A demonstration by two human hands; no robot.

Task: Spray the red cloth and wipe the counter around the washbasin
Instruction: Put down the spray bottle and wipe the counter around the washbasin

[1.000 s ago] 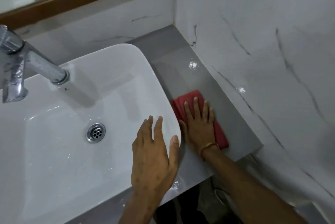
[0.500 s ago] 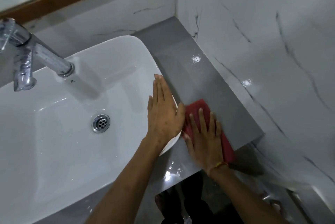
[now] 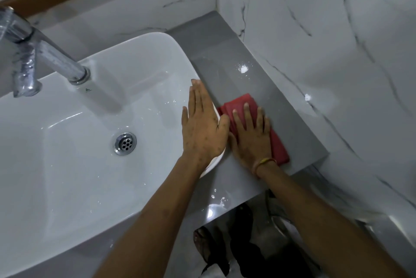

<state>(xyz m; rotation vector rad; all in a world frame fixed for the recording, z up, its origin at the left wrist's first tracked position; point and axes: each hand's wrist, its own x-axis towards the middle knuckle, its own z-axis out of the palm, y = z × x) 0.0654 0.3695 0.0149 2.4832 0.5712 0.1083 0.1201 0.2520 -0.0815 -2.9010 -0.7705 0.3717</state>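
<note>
Wiping step in hand. Right hand (image 3: 251, 140) lies flat and open, palm down on the folded red cloth (image 3: 278, 145), fingers spread, pinning it to the grey bench (image 3: 227, 70) just beside the basin (image 3: 90, 165) on its right side. Left hand (image 3: 202, 127) is also open and flat, gripping nothing, resting on the basin's right rim, probably as a brace. The cloth sits mid-strip between basin and wall (image 3: 326, 30); its left edge is tucked close to the rim, I can't tell if it touches. No spray bottle in view, so I judge spraying is done. To do this well: keep the palm flat so pressure spreads across the whole fold, not just the fingertips. Run long strokes along the strip from the front edge back to the corner, overlapping each pass. Hug the basin base on one pass and the wall joint on the next, since grime collects in both seams. A bright patch (image 3: 243, 68) shows further back on the bench, either a wet spot or glare, and needs a pass; likewise the shiny droplets (image 3: 216, 201) near the front edge. Watch the cloth at the front edge, as it can slide off there. The bench behind the tap (image 3: 45, 57) and on the left is out of reach from here and looks still to do.
</note>
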